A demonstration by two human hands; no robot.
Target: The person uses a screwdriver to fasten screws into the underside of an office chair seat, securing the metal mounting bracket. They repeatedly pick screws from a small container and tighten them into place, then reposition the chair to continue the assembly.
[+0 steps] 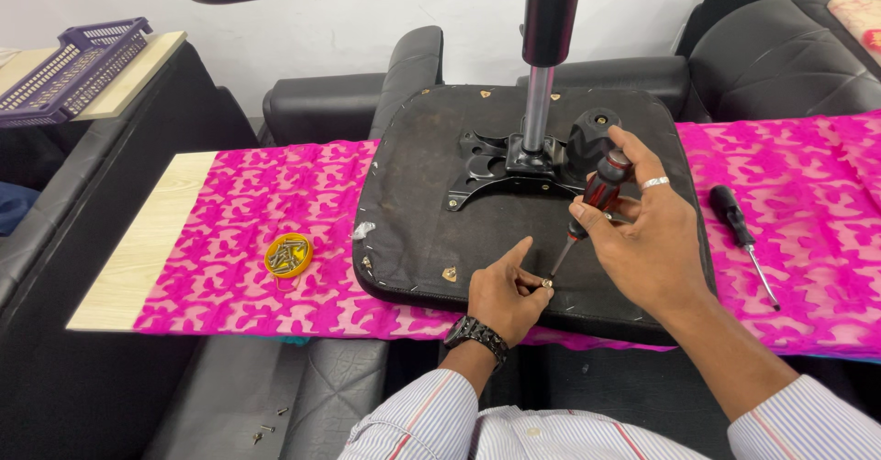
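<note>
Screw-driving in hand at lower centre frame: left hand point(507, 290) pinches a screw point(546, 282) against the upturned seat base point(413, 212); right hand point(642, 235) grips the screwdriver point(592, 208), tip just beside it. Seating the tip demands alignment.

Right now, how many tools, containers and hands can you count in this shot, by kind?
Screwdrivers: 2, one red and black in the right hand at, one black on the pink cloth
Yellow dish of screws: 1
Purple basket: 1
Upturned chair seat: 1
Hands: 2, the left hand pinching a screw
Total: 7
</note>
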